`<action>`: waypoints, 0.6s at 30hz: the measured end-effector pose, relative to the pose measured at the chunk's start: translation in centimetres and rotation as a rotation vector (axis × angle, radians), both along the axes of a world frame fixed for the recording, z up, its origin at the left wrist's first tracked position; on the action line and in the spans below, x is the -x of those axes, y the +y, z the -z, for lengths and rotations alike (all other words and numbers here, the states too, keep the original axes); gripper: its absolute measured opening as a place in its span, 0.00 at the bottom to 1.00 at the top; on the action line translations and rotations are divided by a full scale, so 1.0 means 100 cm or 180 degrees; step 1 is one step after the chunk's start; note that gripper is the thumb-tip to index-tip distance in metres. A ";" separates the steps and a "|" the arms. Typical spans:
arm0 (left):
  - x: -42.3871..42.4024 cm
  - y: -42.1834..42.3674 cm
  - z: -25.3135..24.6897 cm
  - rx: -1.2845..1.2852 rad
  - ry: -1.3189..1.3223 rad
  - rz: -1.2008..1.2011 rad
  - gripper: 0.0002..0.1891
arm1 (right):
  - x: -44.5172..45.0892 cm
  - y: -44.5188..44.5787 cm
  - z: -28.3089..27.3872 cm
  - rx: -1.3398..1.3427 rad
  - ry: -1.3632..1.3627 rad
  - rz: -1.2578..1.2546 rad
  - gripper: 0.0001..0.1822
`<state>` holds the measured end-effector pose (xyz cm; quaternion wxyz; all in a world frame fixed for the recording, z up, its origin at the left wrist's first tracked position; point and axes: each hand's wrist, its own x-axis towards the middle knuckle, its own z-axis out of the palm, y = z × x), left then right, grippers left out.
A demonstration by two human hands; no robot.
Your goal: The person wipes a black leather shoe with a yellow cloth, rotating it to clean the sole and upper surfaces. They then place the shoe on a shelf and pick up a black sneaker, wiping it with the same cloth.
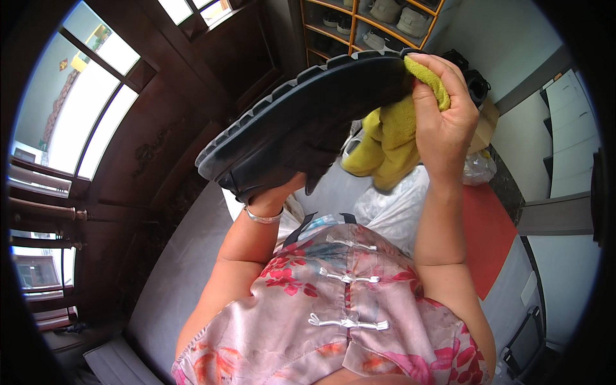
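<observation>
A black leather shoe [298,125] with a ridged sole is held up in front of me, tilted, its toe toward the upper right. My left hand [284,189] reaches into the shoe's opening and supports it from within; its fingers are hidden inside. A bracelet [263,216] circles that wrist. At the toe end, my right hand [447,108] pinches a yellow-green cloth [397,134] against the shoe's tip. The rest of the cloth hangs below that hand in loose folds.
Shoe cubbies with orange edges [355,21] stand at the back, holding several shoes. Dark carved wooden doors [159,125] rise on the left. White plastic bags [392,204] lie beyond my lap. A red mat [486,240] and a cardboard box [483,122] are on the right.
</observation>
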<state>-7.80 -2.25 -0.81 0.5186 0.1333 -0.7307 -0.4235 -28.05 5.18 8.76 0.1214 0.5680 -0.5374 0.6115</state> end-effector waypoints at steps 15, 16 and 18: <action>0.003 0.008 -0.007 0.0110 -0.0560 -0.0355 0.24 | -0.037 0.001 -0.012 0.0168 0.1637 -0.0051 0.23; 0.003 0.008 -0.007 0.0127 -0.0546 -0.0417 0.24 | -0.033 0.002 -0.009 0.0101 0.1410 0.0013 0.22; 0.005 0.009 -0.009 0.0117 -0.0492 -0.0454 0.23 | -0.026 0.006 -0.003 -0.0018 0.0739 0.0110 0.18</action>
